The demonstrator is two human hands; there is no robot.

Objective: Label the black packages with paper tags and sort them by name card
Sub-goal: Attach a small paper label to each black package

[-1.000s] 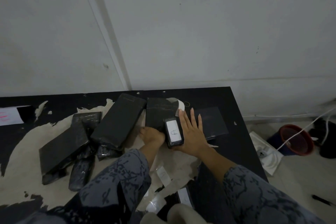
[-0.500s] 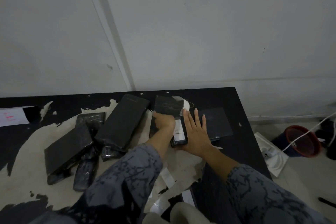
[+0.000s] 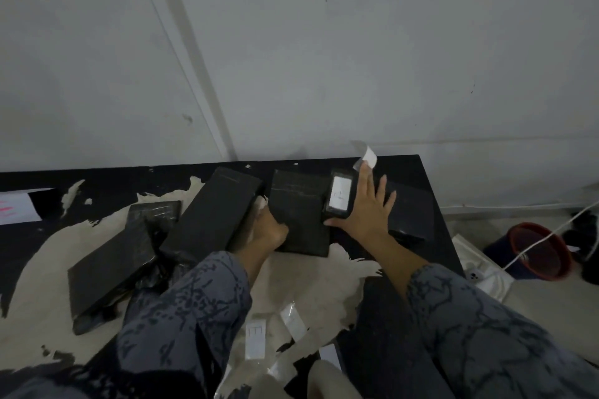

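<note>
Packages spread across the tabletop [image 3: 421, 168] against the wall.

A small tagged package [image 3: 339, 196] lay on a flat package [image 3: 299, 217], with a long package [image 3: 217, 207] to its left and two more [image 3: 113, 264] farther left. Loose tags [image 3: 255, 338] lay nearer the person. A bucket [image 3: 539, 251] stood on the floor, right.

A small tagged package [image 3: 339, 196] is held on edge by the right hand [image 3: 366, 207], whose fingers [image 3: 381, 188] are extended. A flat black package [image 3: 299, 217] on the counter [image 3: 411, 168] is gripped by the left hand [image 3: 270, 232]. Paper tags [image 3: 255, 338] are scattered nearer the body.
</note>
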